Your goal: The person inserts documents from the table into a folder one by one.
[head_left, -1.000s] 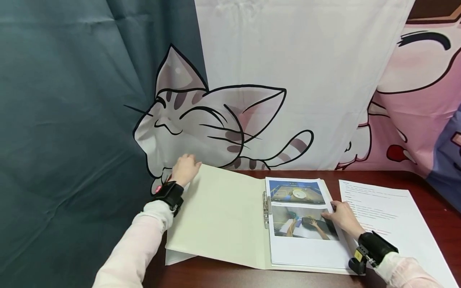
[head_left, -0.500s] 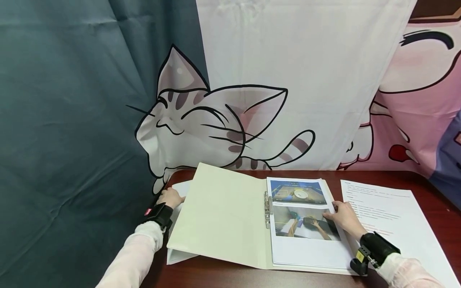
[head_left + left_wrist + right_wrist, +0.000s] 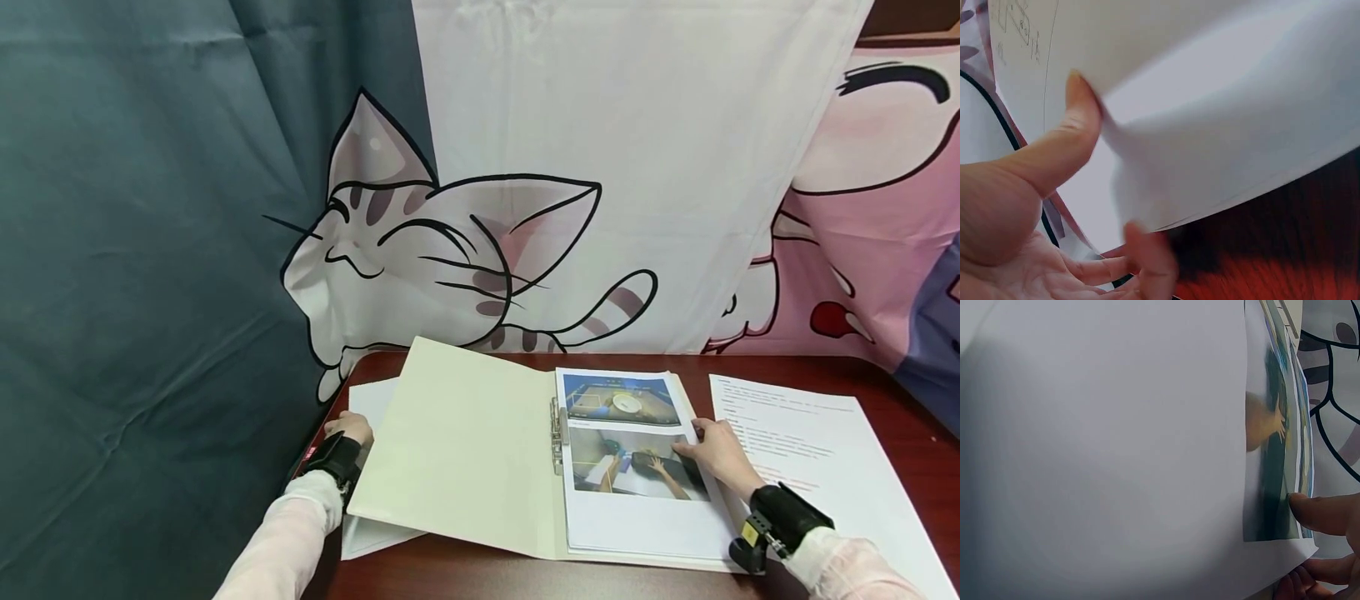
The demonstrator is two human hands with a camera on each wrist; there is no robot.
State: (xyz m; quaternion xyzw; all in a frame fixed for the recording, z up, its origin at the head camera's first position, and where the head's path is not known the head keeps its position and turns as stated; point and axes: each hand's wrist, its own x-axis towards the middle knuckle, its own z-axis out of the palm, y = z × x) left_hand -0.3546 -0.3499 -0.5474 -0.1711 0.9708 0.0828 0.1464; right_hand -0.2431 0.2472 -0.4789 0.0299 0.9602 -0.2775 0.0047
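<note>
A cream folder (image 3: 465, 450) lies spread on the table, its left cover slightly raised. My left hand (image 3: 350, 427) grips the left edge of white paper (image 3: 372, 402) that sticks out under that cover. In the left wrist view the thumb lies on the paper (image 3: 1210, 137), which bends there, with other fingers at its lower edge. A metal clip (image 3: 557, 437) runs along the folder's spine beside a stack of printed pages (image 3: 637, 525) with two colour photos. My right hand (image 3: 722, 457) holds the stack's right edge, thumb on top and fingers beneath.
A loose text sheet (image 3: 795, 433) lies right of the folder. The dark red wooden table (image 3: 450, 575) ends at the left by my left hand. Behind it hangs a cloth curtain (image 3: 675, 167) with cartoon cats.
My left hand has let go of the folder cover's upper corner and moved down to the white paper. That paper has shifted slightly left. The right hand has stayed still.
</note>
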